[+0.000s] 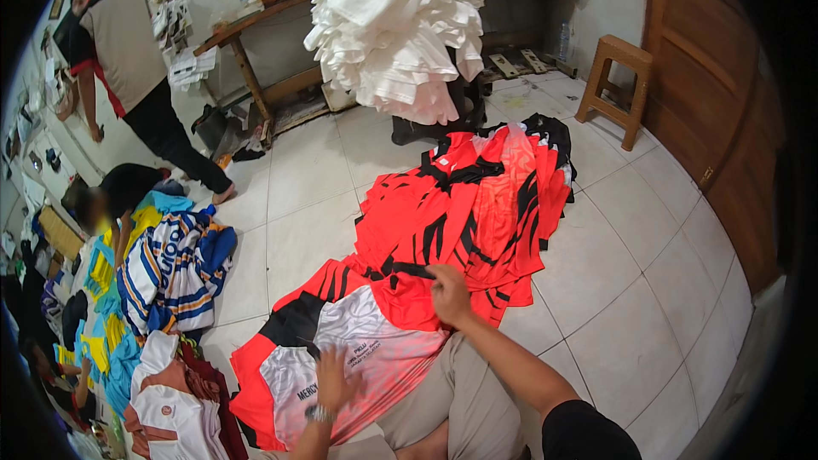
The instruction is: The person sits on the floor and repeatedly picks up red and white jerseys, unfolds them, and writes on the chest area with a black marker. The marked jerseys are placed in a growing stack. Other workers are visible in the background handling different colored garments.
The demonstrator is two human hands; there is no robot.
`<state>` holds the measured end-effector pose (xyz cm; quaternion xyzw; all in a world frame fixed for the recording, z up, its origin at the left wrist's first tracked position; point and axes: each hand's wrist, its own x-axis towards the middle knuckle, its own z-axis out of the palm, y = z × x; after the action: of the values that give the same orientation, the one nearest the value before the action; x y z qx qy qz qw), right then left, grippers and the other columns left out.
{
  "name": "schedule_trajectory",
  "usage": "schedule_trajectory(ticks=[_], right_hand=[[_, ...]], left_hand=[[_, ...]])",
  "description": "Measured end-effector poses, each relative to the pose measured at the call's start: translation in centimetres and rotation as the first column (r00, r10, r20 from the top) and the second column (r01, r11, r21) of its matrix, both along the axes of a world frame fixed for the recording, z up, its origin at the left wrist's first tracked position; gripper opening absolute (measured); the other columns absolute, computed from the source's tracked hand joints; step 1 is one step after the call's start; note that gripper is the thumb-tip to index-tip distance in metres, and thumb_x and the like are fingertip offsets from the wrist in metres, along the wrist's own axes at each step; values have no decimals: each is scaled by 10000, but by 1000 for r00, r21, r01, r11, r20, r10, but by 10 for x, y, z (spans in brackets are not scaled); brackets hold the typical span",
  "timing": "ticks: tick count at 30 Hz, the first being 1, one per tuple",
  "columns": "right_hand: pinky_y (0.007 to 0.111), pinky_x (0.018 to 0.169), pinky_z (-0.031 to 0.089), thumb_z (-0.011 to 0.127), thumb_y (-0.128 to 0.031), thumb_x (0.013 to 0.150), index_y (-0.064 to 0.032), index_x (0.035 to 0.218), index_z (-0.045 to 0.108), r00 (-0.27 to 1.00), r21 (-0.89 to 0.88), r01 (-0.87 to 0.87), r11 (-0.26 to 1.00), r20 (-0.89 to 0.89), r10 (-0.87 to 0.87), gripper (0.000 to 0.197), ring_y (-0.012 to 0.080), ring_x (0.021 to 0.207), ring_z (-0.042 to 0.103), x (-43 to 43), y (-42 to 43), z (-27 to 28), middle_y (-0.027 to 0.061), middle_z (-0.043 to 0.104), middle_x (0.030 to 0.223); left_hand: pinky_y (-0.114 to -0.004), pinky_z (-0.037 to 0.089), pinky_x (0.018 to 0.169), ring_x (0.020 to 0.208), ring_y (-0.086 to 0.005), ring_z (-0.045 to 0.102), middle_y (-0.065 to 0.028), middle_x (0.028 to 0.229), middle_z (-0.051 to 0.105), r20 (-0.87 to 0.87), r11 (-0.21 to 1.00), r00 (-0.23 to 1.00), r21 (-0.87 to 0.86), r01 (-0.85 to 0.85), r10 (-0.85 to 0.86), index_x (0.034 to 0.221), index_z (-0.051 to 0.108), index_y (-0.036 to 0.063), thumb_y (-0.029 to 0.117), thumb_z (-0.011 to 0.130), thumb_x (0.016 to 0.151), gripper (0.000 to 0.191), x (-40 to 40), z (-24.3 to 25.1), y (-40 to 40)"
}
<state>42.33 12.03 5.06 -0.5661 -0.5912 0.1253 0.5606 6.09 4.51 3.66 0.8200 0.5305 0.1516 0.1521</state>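
Note:
Across the floor and against my lap lies a red, white and black sports jersey (pixel 358 319), its white panel bearing printed writing. My left hand (pixel 335 378), slightly blurred and with a wristwatch, hovers over or rests on the white panel, fingers apart. At the jersey's red far end, beside a black strip of trim (pixel 409 269), is my right hand (pixel 450 294). Its fingers are curled, and whether they pinch the cloth is not clear. Just beyond sits a heap of similar red and black jerseys (pixel 473 217), partly overlapped by the near one.
A tall stack of white garments (pixel 402 32) stands beyond the heap. A brown plastic stool (pixel 617 86) is near a wooden door (pixel 709 45). On the left are striped jerseys (pixel 176 268), folded white-and-brown garments (pixel 169 402), a walking person (pixel 128 57) and a person bending low (pixel 137 188).

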Motion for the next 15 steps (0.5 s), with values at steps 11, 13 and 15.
schedule_trajectory(ticks=[11, 13, 15], right_hand=[[528, 720, 489, 592, -395, 996, 28, 842, 619, 966, -464, 241, 852, 29, -258, 451, 424, 856, 697, 90, 27, -21, 298, 660, 846], [466, 636, 439, 587, -381, 1019, 28, 778, 566, 967, -308, 175, 935, -123, -222, 475, 311, 671, 609, 86, -5, 3, 220, 559, 689], [394, 569, 404, 600, -382, 1028, 14, 788, 575, 972, -290, 66, 955, -199, -128, 464, 160, 577, 498, 74, -63, 50, 91, 496, 595]], left_hand=[[-302, 554, 786, 945, -158, 680, -95, 1081, 724, 281, 713, 842, -682, -162, 460, 1279, 640, -41, 227, 676, 1006, 384, -56, -29, -159], [-295, 550, 778, 913, -153, 672, -87, 1098, 714, 408, 670, 729, -737, -92, 550, 1277, 634, -25, 181, 667, 1008, 341, -19, 24, -154], [-324, 536, 865, 1006, -185, 663, -116, 1168, 702, 457, 637, 660, -769, -43, 596, 1296, 622, -25, 220, 648, 1017, 372, 2, 56, -145]])
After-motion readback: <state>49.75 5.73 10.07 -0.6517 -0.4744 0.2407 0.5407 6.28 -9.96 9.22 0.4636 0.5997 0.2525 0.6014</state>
